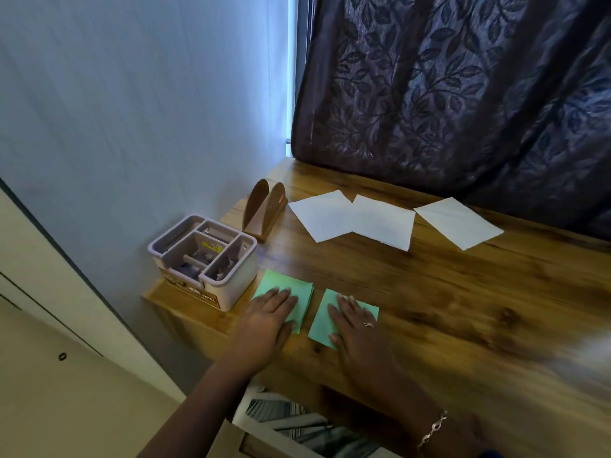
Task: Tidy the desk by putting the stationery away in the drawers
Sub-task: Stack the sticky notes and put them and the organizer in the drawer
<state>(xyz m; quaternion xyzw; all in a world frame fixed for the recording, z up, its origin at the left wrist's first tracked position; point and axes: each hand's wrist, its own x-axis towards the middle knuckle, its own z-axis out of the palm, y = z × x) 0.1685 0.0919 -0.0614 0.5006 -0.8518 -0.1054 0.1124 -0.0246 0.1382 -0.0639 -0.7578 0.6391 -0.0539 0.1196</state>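
A single wide-angle view from the person's head, close above a wooden worktop [429, 309], looking forward and steeply down. The frame is tilted: the worktop's far edge runs from 9 o'clock up toward 3 o'clock. Beyond it, a wall [132, 94] fills 10 o'clock and a curtain [463, 94] 1 o'clock.

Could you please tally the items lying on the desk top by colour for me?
Green paper squares: 2
White paper sheets: 3
Brown holder: 1
Lilac-rimmed organiser box: 1
Total: 7
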